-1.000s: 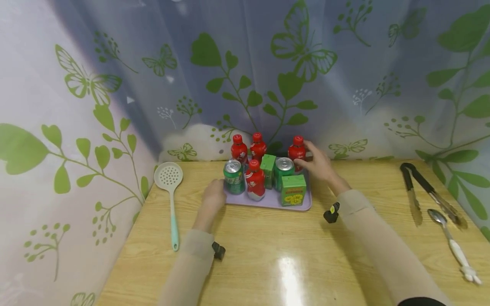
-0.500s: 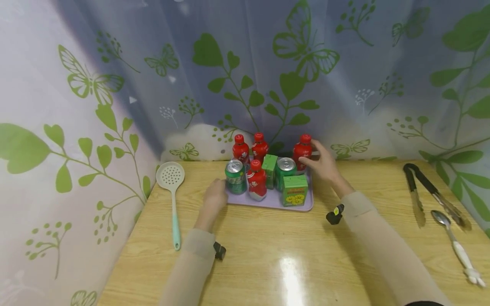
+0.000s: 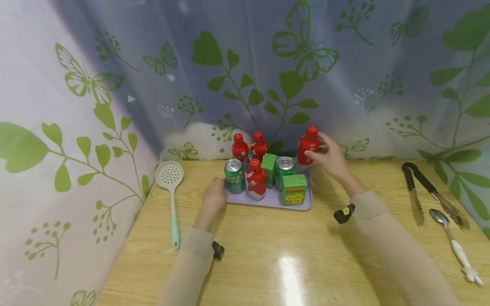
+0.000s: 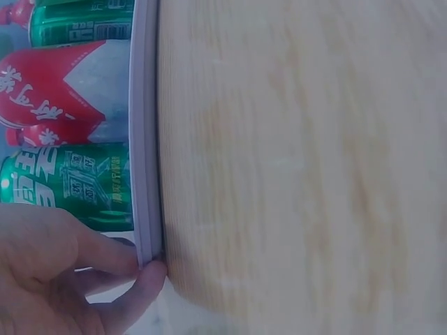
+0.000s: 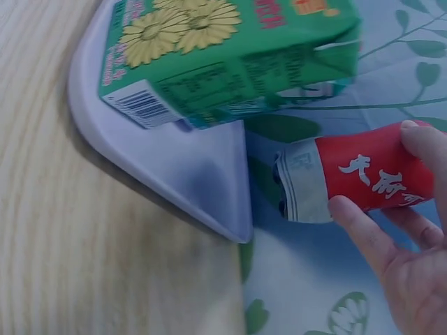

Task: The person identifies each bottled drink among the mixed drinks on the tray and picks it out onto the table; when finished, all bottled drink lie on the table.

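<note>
A lilac tray (image 3: 268,203) on the table carries red bottles, green cans and green drink cartons. My left hand (image 3: 212,196) pinches the tray's rim at its left front corner, thumb against the rim in the left wrist view (image 4: 148,139). Beside those fingers stands a green can (image 3: 235,176). With its fingers and thumb, my right hand (image 3: 330,158) grips a red bottle (image 3: 308,146) above the tray's back right corner. In the right wrist view that bottle's base hangs apart from the tray. A green carton (image 3: 294,190) with yellow flowers stands at the tray's front right.
A slotted skimmer (image 3: 172,199) lies on the table at left. Black-handled tongs (image 3: 426,187) and a spoon with a white handle (image 3: 455,244) lie at right. A patterned curtain (image 3: 245,85) hangs right behind the tray.
My right hand has lifted the red bottle up off the tray and shifted it to the right. The left hand has stayed at the tray's corner.
</note>
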Tool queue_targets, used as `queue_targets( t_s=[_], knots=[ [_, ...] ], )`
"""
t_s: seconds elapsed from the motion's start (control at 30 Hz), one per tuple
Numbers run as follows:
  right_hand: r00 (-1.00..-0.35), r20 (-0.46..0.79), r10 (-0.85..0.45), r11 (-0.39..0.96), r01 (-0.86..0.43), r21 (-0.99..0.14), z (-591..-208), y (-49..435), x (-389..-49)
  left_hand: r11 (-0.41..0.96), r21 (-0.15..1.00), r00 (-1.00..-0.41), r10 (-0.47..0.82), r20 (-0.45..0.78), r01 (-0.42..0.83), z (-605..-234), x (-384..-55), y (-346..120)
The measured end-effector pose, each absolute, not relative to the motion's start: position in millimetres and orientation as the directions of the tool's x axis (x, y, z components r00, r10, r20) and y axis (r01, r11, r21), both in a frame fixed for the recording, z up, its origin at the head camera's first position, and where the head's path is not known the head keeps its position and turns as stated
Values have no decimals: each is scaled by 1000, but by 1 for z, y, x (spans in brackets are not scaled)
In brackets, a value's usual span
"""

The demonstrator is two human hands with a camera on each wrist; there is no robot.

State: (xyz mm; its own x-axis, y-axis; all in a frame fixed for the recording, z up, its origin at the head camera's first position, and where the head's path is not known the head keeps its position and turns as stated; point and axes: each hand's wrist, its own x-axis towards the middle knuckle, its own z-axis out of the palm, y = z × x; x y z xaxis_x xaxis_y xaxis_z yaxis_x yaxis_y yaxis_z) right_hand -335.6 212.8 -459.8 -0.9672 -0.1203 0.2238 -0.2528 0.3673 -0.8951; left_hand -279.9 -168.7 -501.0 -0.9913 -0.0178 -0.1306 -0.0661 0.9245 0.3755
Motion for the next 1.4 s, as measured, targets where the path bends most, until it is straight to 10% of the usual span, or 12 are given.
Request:
queue_targets(
  t_s=[0.7, 1.4],
  knots=[
    [-982, 187, -15, 397, -178, -901, -454, 258, -323, 924, 374, -991, -25, -129, -72, -500, -278, -171],
    [-979, 203, 18, 423, -176, -889, -484, 283, -329, 736, 650, -973, -52, -225, -190, -509, -295, -186]
  ],
)
